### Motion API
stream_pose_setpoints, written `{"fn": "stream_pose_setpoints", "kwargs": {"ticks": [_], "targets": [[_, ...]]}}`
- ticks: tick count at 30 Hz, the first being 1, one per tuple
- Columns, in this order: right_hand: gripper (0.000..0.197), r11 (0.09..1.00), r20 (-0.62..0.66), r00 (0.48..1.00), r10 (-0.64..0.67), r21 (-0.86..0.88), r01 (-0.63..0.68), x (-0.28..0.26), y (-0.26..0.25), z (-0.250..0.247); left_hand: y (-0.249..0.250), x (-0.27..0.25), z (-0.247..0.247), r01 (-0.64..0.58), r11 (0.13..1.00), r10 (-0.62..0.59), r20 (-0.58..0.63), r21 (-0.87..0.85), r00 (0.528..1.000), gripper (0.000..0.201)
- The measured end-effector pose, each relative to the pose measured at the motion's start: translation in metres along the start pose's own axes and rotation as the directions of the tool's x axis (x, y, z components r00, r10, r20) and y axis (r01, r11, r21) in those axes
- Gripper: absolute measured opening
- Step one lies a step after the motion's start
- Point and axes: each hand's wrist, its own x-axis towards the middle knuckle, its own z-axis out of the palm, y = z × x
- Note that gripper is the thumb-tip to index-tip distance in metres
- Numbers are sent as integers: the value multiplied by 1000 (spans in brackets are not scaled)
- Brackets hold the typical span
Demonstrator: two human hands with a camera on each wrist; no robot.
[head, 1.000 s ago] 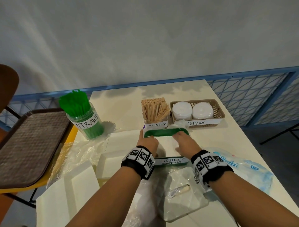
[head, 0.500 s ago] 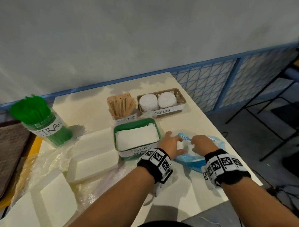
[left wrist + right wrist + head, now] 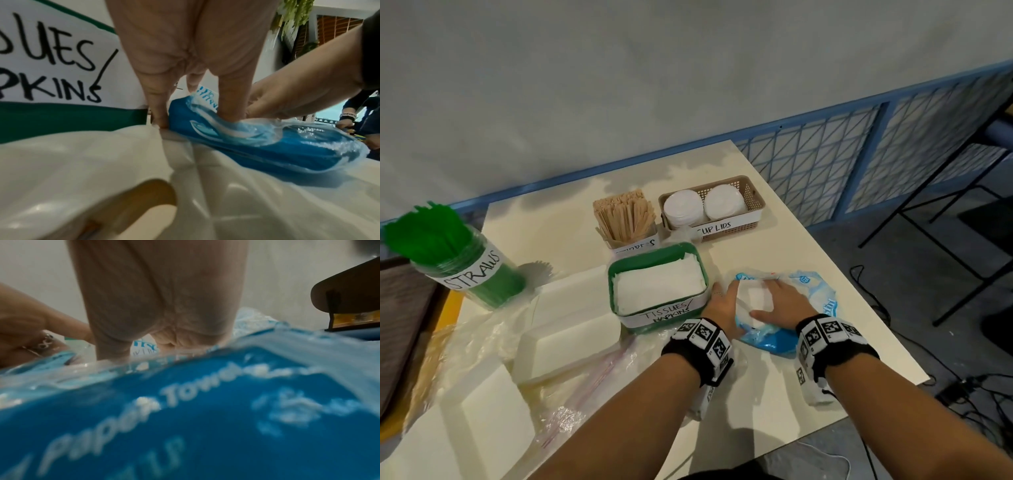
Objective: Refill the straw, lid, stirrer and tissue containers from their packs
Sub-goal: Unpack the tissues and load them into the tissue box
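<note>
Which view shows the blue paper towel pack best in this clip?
Head view: the paper towel pack shows almost whole, right of the green tissue container, left hand and right hand on it. The left wrist view shows one end, fingers pressing its plastic; the right wrist view only a blurred close-up of its print.

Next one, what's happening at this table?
A person has both hands on the blue paper-towel pack, which lies on the table right of the green tissue tub. The left hand presses straight fingers into the pack's open plastic. The right hand spans the white stack showing there, though a firm grip isn't clear. The tub already holds tissues, and the straw jar, stirrer box and lid basket look stocked.
</note>
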Motion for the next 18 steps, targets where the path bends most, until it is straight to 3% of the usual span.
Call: {"fn": "stream_pose_setpoints", "kwargs": {"ticks": [5,7,9,12,18], "targets": [[70,997,17,1000,16,77,-17,13,-5,-7,-7,-1,5,-25,1000,24,-51,-2,998,98],[70,1000,91,996,12,-29,-9,16,-6,-10,-8,1,5,-30,999,27,-55,-42,998,101],[81,984,148,989,14,-176,13,14,-7,-10,-9,2,5,-29,998,26,-45,-59,999,104],[87,967,137,990,-11,-251,45,13,-10,-7,-10,2,2,-26,996,22,-46,-88,999,106],[67,976,103,975,-198,-72,206,10,-6,-6,-13,2,-3,8,988,-9,-7,-157,1000,111]]}}
